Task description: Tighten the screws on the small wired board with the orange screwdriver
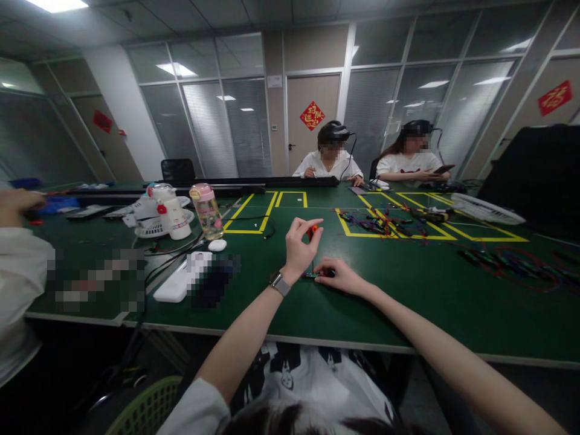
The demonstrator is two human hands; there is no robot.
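While two co-workers sit at the far side of the long green worktop (pixel 408 302), a person leans over its near edge with both bare arms stretched forward. The left hand (pixel 299 246), a grey-strapped wristwatch (pixel 280 283) on its wrist, is raised just above the surface, its thumb and forefinger pinched on the small red-orange handle of a slim screwdriver (pixel 312 231), whose thin shaft runs straight down toward the surface. The right hand (pixel 341 276) lies flat on the surface just beside it, its fingers pressing on a small dark electronic part (pixel 312 275) that sits at the foot of the shaft; whether those fingers close around the part or only pin it down cannot be told.

To the left of the hands lie a white oblong power strip (pixel 179 279) and a small white oval object (pixel 217 244), with black cables trailing past them. Further back stand a clear plastic bottle with a pink lid (pixel 207 211) and a white bottle with a red label (pixel 174 211), the latter beside a white fan grille (pixel 151 228). Yellow tape (pixel 267 214) marks out rectangles on the surface, and a tangle of coloured wires (pixel 380 222) lies inside one of them, well apart from the hands. At the left edge, another person's white sleeve (pixel 20 284) and hand (pixel 18 200) enter the view.
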